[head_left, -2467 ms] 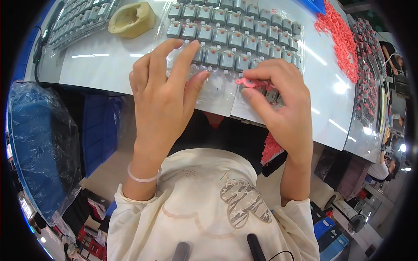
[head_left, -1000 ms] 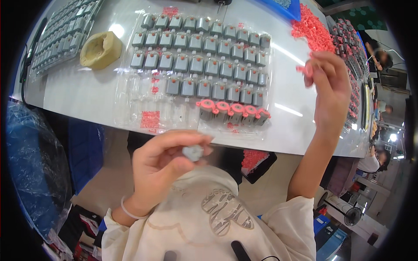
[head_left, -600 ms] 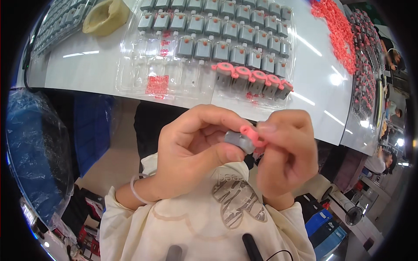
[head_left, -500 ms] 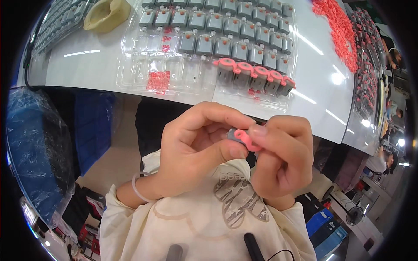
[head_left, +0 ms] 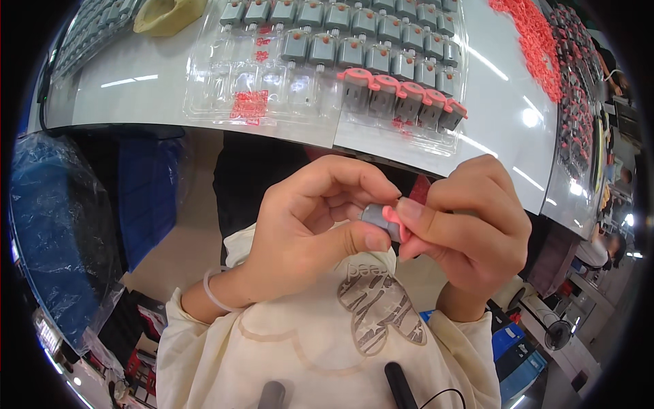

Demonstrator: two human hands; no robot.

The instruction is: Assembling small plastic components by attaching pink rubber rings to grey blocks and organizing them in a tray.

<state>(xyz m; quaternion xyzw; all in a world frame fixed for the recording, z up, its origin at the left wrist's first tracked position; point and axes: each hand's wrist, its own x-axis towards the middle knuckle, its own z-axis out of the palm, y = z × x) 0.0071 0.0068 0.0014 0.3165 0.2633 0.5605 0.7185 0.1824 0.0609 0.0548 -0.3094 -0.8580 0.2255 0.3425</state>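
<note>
Close to my chest, my left hand (head_left: pixel 306 228) pinches a small grey motor (head_left: pixel 379 219) between thumb and fingers. My right hand (head_left: pixel 470 228) presses a red plastic cap (head_left: pixel 395 219) against the motor's end, fingers curled around it. On the white table (head_left: pixel 136 95) above lies a clear blister tray (head_left: pixel 272 88) with several grey motors (head_left: pixel 354 48) in rows. Several motors at its near right edge wear red caps (head_left: pixel 402 92). The tray's near left pockets hold no motors.
A pile of loose red caps (head_left: pixel 531 41) lies at the table's far right beside a tray of dark parts (head_left: pixel 579 102). A roll of yellowish tape (head_left: pixel 167 13) and another tray (head_left: pixel 92 31) lie far left. A blue plastic bag (head_left: pixel 61 232) hangs to my left.
My right hand fetched a red cap from the right pile, and my left hand took a motor. Both hands came together near my chest, and the cap is now pressed onto the motor.
</note>
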